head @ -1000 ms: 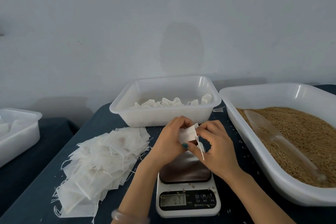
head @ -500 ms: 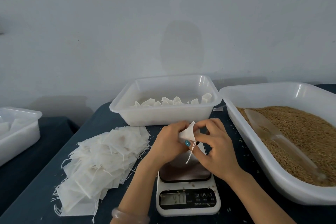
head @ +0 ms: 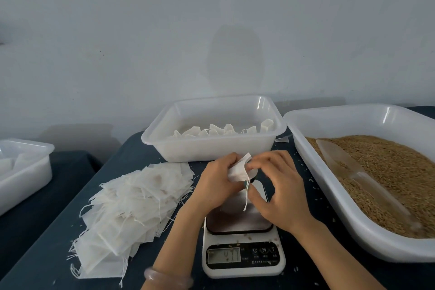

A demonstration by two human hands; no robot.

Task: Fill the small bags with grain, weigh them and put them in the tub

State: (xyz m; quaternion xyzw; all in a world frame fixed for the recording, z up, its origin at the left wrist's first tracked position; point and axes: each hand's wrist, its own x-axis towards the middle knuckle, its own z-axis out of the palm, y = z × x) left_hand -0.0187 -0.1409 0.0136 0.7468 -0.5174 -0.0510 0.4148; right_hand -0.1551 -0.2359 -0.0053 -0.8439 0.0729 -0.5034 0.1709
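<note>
Above the white digital kitchen scale (head: pixel 242 238), a small white mesh bag (head: pixel 239 170) is pinched between the curled fingers of the left hand (head: pixel 217 183) and right hand (head: pixel 280 186), its drawstring (head: pixel 246 198) dangling below.

scale display (head: pixel 223 254): digits unreadable | grain tray (head: pixel 353 122): cut by right edge | left tub (head: pixel 28 172): cut by left edge

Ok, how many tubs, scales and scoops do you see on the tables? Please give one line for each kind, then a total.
Tubs: 3 (left tub, middle tub, grain tub)
Scale: 1
Scoop: 1
Total: 5
</note>
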